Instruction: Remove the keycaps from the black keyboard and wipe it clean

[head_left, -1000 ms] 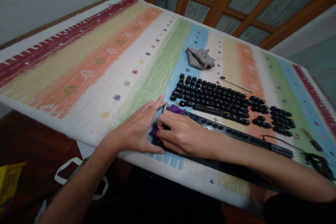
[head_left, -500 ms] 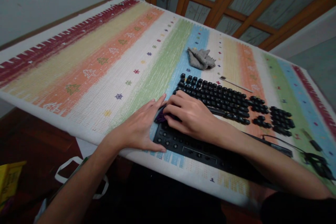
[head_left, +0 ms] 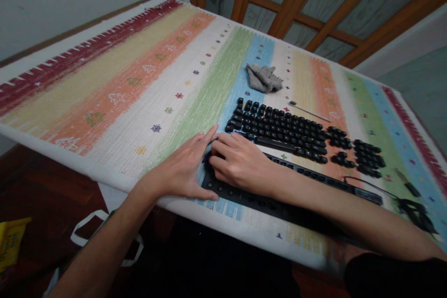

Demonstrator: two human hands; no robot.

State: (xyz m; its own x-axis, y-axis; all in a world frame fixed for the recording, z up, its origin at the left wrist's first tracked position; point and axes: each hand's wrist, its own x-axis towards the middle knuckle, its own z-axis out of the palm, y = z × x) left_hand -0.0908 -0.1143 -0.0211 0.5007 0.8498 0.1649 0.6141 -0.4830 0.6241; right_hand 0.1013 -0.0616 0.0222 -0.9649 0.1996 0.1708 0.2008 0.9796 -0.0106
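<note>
A black keyboard base (head_left: pixel 240 196), stripped of its keycaps, lies along the near edge of the table. My left hand (head_left: pixel 185 165) braces its left end, thumb at the near side and fingers stretched to the far corner. My right hand (head_left: pixel 240 160) is closed above that same end, its curled fingers pressing a dark purple, soft-looking lump (head_left: pixel 207 157) onto the base. Most of the lump is hidden by the fingers. Just beyond the base, loose black keycaps (head_left: pixel 279 125) are laid out in keyboard order.
A crumpled grey cloth (head_left: pixel 263 79) lies past the keycaps. Near it rests a thin stick (head_left: pixel 310 111) with a dark tip. At the right are a coiled black cable (head_left: pixel 415 214) and a small dark-handled tool (head_left: pixel 408 182). A striped cloth (head_left: pixel 118 98) covers the table.
My right hand has slid left and slightly toward me along the keyboard's end, hiding more of the purple lump. The left hand keeps its place at the keyboard. The view has shifted slightly.
</note>
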